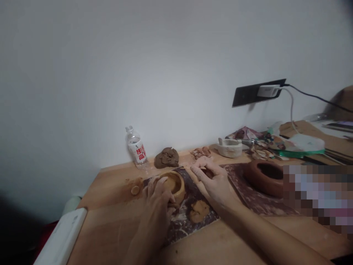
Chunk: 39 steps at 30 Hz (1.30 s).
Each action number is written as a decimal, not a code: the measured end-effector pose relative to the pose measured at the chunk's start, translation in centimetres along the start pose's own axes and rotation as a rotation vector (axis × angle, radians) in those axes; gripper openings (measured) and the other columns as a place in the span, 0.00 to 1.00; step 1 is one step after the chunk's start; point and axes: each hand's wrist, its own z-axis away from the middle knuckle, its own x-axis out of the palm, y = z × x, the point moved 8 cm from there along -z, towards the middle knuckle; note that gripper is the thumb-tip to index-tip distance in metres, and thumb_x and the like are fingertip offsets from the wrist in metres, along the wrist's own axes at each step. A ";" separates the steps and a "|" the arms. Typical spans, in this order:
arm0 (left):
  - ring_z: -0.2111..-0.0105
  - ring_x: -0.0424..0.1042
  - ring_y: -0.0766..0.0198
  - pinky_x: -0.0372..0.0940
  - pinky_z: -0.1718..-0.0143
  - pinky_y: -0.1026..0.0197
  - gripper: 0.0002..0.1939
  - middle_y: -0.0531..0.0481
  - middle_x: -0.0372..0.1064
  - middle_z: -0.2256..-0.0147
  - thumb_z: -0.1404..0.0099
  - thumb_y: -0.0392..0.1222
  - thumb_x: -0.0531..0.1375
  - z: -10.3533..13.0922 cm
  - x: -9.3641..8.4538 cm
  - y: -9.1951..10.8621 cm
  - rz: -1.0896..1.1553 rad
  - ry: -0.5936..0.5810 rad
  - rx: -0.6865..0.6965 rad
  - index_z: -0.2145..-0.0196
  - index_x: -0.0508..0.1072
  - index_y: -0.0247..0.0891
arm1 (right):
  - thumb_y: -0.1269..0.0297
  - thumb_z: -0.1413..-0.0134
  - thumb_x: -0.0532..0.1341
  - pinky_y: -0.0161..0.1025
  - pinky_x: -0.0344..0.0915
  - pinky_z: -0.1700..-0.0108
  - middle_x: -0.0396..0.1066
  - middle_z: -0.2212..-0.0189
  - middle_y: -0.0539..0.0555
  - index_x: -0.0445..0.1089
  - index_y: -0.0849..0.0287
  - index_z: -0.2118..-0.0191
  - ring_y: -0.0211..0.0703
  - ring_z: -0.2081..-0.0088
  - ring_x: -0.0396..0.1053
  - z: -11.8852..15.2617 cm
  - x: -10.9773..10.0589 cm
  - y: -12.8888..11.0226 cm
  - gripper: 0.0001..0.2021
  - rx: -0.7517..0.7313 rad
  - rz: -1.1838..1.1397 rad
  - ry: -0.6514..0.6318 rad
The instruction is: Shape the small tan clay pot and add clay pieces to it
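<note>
A small round bowl of yellow-brown clay (pixel 180 184) stands on a dark, clay-smeared mat (pixel 190 228). My left hand (pixel 158 193) is closed on the bowl's near left wall, the fingers curling over its rim. To the right of the bowl, my right hand (pixel 212 180) hovers over the mat's far side, apart from the bowl. Its thumb and fingers are bent together, and whatever lies between them is hidden. A flat, torn piece of yellow-brown clay (pixel 199 211) lies on the mat between my forearms.
Behind the mat are a water bottle (pixel 138 151), a dark clay lump (pixel 166 158), clay scraps (pixel 200 152) and a whitish pot (pixel 230 148). At right, a reddish-brown hollow clay form (pixel 263 178) sits on another mat (pixel 242 191). Small clay bits (pixel 135 189) lie left.
</note>
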 end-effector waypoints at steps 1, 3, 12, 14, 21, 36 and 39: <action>0.42 0.56 0.41 0.51 0.47 0.40 0.12 0.40 0.66 0.47 0.51 0.22 0.59 0.0 -0.1 0.0 -0.001 0.010 0.004 0.75 0.69 0.39 | 0.69 0.46 0.61 0.34 0.60 0.69 0.66 0.75 0.48 0.66 0.57 0.75 0.37 0.71 0.64 0.0 0.0 0.0 0.08 0.001 -0.002 -0.001; 0.45 0.58 0.42 0.53 0.49 0.42 0.13 0.42 0.67 0.50 0.52 0.21 0.59 -0.1 -0.2 0.0 -0.001 0.012 -0.002 0.75 0.67 0.39 | 0.69 0.46 0.61 0.34 0.60 0.69 0.66 0.75 0.47 0.66 0.57 0.75 0.37 0.71 0.63 0.0 0.0 -0.1 0.08 0.000 -0.008 -0.001; 0.50 0.58 0.50 0.56 0.50 0.47 0.24 0.45 0.64 0.53 0.52 0.21 0.59 0.0 -0.3 -0.6 -0.014 0.097 -0.036 0.59 0.63 0.40 | 0.69 0.46 0.60 0.33 0.59 0.68 0.65 0.76 0.47 0.64 0.58 0.76 0.36 0.71 0.62 -0.1 0.2 -0.6 0.09 -0.006 0.015 -0.030; 0.52 0.59 0.51 0.57 0.51 0.48 0.23 0.46 0.64 0.56 0.52 0.22 0.60 0.0 -0.3 -0.7 -0.026 0.057 -0.075 0.60 0.63 0.39 | 0.68 0.45 0.60 0.34 0.59 0.68 0.65 0.76 0.48 0.65 0.58 0.76 0.37 0.71 0.63 -0.2 0.3 -0.6 0.09 -0.011 0.019 -0.037; 0.54 0.62 0.51 0.57 0.53 0.51 0.20 0.50 0.65 0.58 0.53 0.25 0.63 -0.4 -0.6 -1.2 -0.007 -0.009 -0.122 0.63 0.65 0.41 | 0.64 0.44 0.59 0.35 0.58 0.68 0.65 0.74 0.49 0.66 0.59 0.75 0.38 0.70 0.63 0.1 1.2 0.2 0.10 0.041 0.020 -0.130; 0.56 0.63 0.50 0.57 0.55 0.51 0.23 0.48 0.67 0.58 0.54 0.31 0.69 -0.8 -0.5 -1.8 -0.020 -0.043 -0.102 0.60 0.68 0.39 | 0.58 0.51 0.66 0.33 0.55 0.73 0.65 0.78 0.48 0.71 0.61 0.76 0.35 0.75 0.60 2.3 5.0 1.5 0.12 0.098 -0.004 -0.847; 0.56 0.64 0.50 0.58 0.55 0.50 0.24 0.48 0.67 0.59 0.56 0.31 0.69 -0.8 -0.7 -1.7 -0.016 -0.031 -0.089 0.61 0.68 0.39 | 0.58 0.49 0.65 0.33 0.55 0.73 0.65 0.78 0.48 0.71 0.61 0.76 0.35 0.75 0.60 2.1 5.0 1.7 0.12 0.070 0.052 -0.814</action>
